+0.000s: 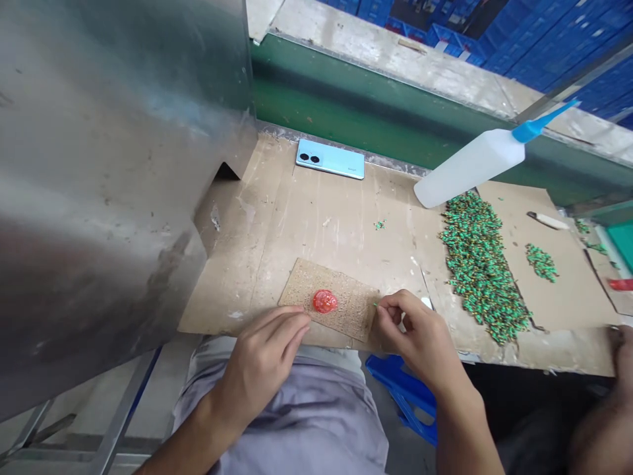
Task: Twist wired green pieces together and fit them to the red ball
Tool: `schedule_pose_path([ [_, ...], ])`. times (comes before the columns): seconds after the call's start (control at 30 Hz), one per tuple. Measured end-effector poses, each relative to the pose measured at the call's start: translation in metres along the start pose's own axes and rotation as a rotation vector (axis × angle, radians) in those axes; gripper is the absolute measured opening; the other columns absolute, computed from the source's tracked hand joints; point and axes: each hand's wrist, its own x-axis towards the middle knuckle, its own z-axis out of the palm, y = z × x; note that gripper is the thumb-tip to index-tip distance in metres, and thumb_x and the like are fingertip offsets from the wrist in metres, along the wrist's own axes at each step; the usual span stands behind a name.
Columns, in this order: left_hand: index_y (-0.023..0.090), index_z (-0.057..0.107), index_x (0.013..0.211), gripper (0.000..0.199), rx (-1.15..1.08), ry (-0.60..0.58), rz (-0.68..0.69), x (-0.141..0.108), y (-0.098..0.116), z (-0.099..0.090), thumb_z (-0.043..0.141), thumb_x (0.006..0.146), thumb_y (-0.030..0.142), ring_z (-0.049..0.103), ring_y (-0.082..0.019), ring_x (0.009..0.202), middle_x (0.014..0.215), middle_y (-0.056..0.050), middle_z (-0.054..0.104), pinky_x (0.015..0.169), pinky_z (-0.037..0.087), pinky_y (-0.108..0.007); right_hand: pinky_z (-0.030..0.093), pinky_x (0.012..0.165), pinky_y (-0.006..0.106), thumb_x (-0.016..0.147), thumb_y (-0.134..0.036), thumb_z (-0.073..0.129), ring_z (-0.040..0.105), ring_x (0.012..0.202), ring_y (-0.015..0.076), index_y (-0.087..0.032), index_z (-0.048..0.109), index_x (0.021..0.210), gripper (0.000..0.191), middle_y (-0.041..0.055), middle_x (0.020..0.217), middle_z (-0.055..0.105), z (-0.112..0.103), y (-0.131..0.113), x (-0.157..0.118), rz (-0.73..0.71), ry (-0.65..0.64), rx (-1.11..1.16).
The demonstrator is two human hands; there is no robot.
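Note:
A brown rectangular board (349, 305) with a speckled surface lies near the table's front edge. On it sits a glossy red round lump (325, 301); I cannot tell what it is made of. My left hand (270, 346) is closed, its fingertips pressed together at the board's left front edge beside the red lump. Whatever those fingertips hold, if anything, is hidden. My right hand (415, 330) pinches a tiny green piece (376, 305) at the board's right end. A large heap of small green pieces with yellowish tips (477, 264) spreads to the right.
A white bottle with a blue nozzle (469, 165) leans behind the heap. A light blue phone (330, 159) lies at the back. A metal panel (99, 165) rises on the left. A white-handled tool (548, 220) and another person's hand (624, 356) are at right.

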Motion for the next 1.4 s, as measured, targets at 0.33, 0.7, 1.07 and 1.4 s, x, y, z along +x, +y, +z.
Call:
schedule_pose_path([
  [0.33,0.017,0.068,0.11,0.02,0.01,0.016,0.019,0.001,-0.002,0.001,0.059,0.099,0.003,0.072,-0.015,0.103,0.104,-0.005,0.076,0.099,0.058,-0.027,0.039,0.059,0.026,0.098,-0.023,0.056,0.049,0.062,0.0118,-0.02,0.059,0.081,0.017,-0.003,0.072,0.049,0.01,0.008,0.003,-0.006,-0.002,0.028],
  [0.7,0.024,0.066,0.117,0.031,-0.794,0.122,-0.44,0.003,0.035,-0.011,0.069,0.094,0.004,0.08,-0.013,0.091,0.104,0.0,0.082,0.082,0.065,-0.015,0.041,0.061,0.025,0.101,-0.017,0.059,0.051,0.07,0.0111,-0.022,0.061,0.094,0.009,-0.0013,0.082,0.054,0.002,-0.021,-0.018,-0.067,0.131,0.428],
  [1.07,0.025,0.083,0.091,0.021,-1.011,0.042,-0.528,0.015,0.054,-0.028,0.082,0.084,0.005,0.079,-0.011,0.086,0.094,0.003,0.083,0.08,0.064,-0.012,0.049,0.065,0.024,0.105,-0.014,0.053,0.059,0.077,0.0101,-0.023,0.059,0.103,0.011,-0.0002,0.09,0.059,0.007,-0.092,-0.015,-0.104,-0.102,0.911],
  [1.4,0.025,0.073,0.104,0.023,-1.171,0.156,-0.692,0.013,0.059,-0.025,0.079,0.089,0.009,0.078,-0.013,0.101,0.106,0.002,0.082,0.086,0.063,-0.013,0.059,0.08,0.031,0.096,0.001,0.052,0.064,0.088,0.0138,-0.021,0.058,0.115,0.029,0.002,0.094,0.063,0.035,-0.101,-0.015,-0.337,0.172,0.911],
])
